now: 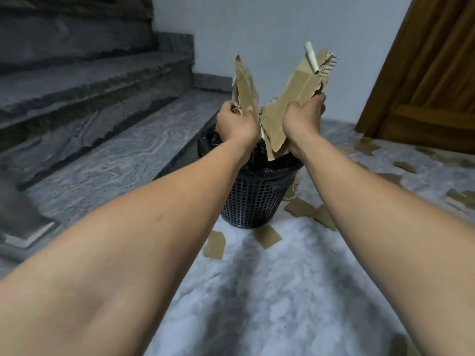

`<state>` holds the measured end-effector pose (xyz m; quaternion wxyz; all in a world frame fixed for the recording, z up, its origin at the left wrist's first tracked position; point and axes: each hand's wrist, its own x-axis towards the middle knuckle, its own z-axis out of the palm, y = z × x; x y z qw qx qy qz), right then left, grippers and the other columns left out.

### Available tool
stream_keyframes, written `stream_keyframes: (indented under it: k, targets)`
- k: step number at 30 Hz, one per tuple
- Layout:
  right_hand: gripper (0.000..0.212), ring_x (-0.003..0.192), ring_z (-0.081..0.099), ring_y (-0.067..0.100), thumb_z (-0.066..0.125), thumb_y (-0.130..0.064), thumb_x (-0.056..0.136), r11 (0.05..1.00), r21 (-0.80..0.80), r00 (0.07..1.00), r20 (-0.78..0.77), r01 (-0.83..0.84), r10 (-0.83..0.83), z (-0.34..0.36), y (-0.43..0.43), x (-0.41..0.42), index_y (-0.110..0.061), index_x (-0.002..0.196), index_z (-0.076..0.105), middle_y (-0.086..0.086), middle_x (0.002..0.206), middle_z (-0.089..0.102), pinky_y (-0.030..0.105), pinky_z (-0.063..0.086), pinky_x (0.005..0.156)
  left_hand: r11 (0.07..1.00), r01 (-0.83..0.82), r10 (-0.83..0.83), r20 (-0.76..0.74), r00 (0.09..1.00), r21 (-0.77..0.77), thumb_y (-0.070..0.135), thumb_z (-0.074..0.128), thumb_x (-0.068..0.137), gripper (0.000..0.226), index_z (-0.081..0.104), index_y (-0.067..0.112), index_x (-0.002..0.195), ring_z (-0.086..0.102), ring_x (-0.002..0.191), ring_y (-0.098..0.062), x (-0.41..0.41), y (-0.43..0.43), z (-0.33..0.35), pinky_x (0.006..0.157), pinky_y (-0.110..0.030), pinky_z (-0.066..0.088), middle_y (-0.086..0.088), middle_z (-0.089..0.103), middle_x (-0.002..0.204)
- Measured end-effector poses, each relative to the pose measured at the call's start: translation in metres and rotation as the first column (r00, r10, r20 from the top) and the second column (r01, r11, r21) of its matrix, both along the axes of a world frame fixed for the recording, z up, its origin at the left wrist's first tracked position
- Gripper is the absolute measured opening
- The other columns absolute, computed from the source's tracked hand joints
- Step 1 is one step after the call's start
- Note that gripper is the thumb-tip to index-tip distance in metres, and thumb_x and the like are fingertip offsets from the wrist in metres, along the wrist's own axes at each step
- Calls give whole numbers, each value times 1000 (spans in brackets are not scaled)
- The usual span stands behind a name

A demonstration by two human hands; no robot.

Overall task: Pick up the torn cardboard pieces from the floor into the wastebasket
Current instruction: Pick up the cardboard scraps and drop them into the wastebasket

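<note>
Above a dark mesh wastebasket (253,199), lined with a black bag (272,163) and standing on a grey marbled floor (270,291), two bare arms are reaching forward from the camera. The left hand (237,124) is closing its fingers around a narrow torn strip of brown cardboard (246,88), which is pointing upward. The right hand (303,116) is clasping a larger torn cardboard sheet (293,96) that is leaning up and to the right, with a small white roll or tube (311,57) lying against its upper edge. The lower ends of both held pieces are hanging down at the mouth of the basket, the larger sheet's ragged end appearing to dip just inside the rim. The two hands are sitting close together but not touching.

Smaller cardboard scraps are lying on the floor around the basket: two pieces (214,245) just in front of its base, a few more (302,208) beside it on the right, and others (406,167) scattered farther right. Grey stone steps (90,98) are rising on the left. A wooden door (426,73) is standing at the upper right against a pale wall (257,27).
</note>
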<state>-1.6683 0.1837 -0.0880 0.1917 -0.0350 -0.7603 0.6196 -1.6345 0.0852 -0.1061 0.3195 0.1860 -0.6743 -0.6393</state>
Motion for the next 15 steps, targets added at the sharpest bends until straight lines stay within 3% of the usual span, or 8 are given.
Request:
stream_keyframes:
  k: [4,6,9,12,13,15]
  targets:
    - [52,118,51,29,41,-15,95,997,-8,992,101,-72,72,-27,-7,-14,-12,144,24,10,139,39,41,45,102,997,77,-77,53,996,5,24,63,94,33,59,16,126,59,89,-14,-14,-6,-27,83,-26,48,4,62,100]
    - [58,110,58,30,49,-34,86,984,-1,966,188,-178,175,-40,-3,-19,-17,139,32,7,132,51,48,50,97,990,142,-141,91,986,4,33,59,96,38,57,16,130,63,97,-18,-18,-14,-36,92,-33,51,3,65,107]
    - [54,93,69,26,64,-61,69,957,75,929,272,-281,252,-54,9,-31,-19,101,63,4,102,72,44,56,89,964,256,-237,199,951,-73,46,51,98,52,49,16,141,58,117,-21,-20,-26,-44,102,-33,45,-2,61,130]
    - [43,81,65,24,70,-57,72,966,236,978,198,-106,59,-57,23,-32,-15,77,61,6,86,69,33,52,70,937,232,-170,241,956,-261,45,58,93,57,46,20,143,56,122,-23,-23,-43,-53,105,-40,45,-2,59,135]
    - [40,87,61,24,72,-51,73,955,296,983,183,-27,-29,-62,28,-33,-14,81,59,8,89,63,34,48,70,927,181,-100,248,964,-330,42,62,91,58,46,21,142,56,122,-24,-22,-49,-57,104,-42,46,-2,59,134]
    - [58,113,51,31,77,-41,74,894,444,941,271,63,-201,-76,36,-30,-10,117,55,15,118,55,41,48,87,871,71,93,305,948,-486,36,68,87,63,43,20,143,47,130,-27,-17,-57,-66,106,-46,43,-4,51,141]
